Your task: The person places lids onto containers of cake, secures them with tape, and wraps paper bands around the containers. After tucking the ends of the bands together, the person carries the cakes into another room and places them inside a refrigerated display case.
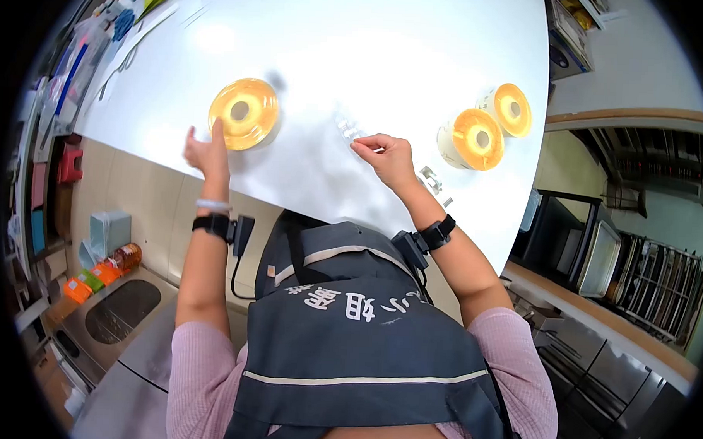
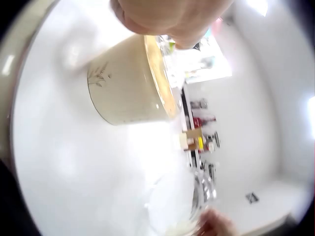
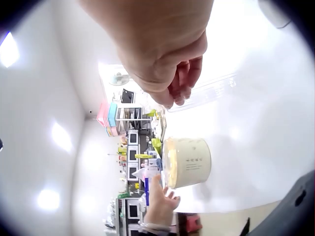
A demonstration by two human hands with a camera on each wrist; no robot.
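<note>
A pale tub with a yellow, ring-patterned top (image 1: 254,131) stands on the white table, its side printed with a plant sprig (image 2: 123,86). My left hand (image 1: 209,154) is at its near left edge, fingers loosely extended and the thumb by the rim; whether it touches cannot be told. To the right, my right hand (image 1: 388,159) pinches the edge of a clear plastic piece (image 1: 345,128) between thumb and fingertips. That piece looks round and thin in the left wrist view (image 2: 170,204), and edge-on beside the right hand (image 3: 152,54) in the right wrist view.
Two similar yellow-topped tubs (image 1: 478,140) (image 1: 515,109) stand at the table's right side. Small shiny items (image 1: 430,178) lie by the right forearm. Bags and tools line the far left edge (image 1: 78,63). A sink (image 1: 122,312) is below left, and a rack (image 1: 659,284) at right.
</note>
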